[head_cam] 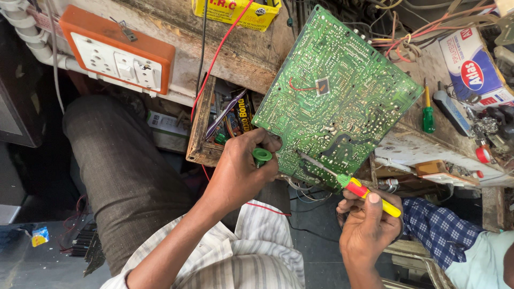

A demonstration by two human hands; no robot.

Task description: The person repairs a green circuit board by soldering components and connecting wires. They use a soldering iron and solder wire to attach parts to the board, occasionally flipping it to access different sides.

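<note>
Socket board (116, 55): orange frame, white face with sockets and switches, fixed at the left of the wooden desk (251, 53); a white corrugated pipe (27, 32) runs past its left end.

Knee (123, 160): the person's own, in grey-brown cloth, below the socket board.

Red wire (219, 53): falls from the desk top across its front edge to the drawer.

Open wooden drawer (199, 126): under the desk edge, crowded with small packets and tools; it lies just left of the left hand.

Yellow box (235, 13): on the desk, top centre.

Left hand (241, 168): grip closed on a small green-capped tool (262, 156) and on the lower left corner of the circuit board.

Circuit board (334, 96): green, solder side up, held tilted over the desk edge at centre; loose wires hang beneath its lower edge.

Right hand (368, 225): grip closed on a screwdriver (369, 195) with red and yellow handle; its metal shaft rests on the board's lower part.

Green screwdriver (428, 115): lies on the desk right of the board, apart from it.

Blue and white carton (474, 67): far right, amid tangled wires.

Checked sleeve (439, 230): another person's, lower right, near the right hand.
</note>
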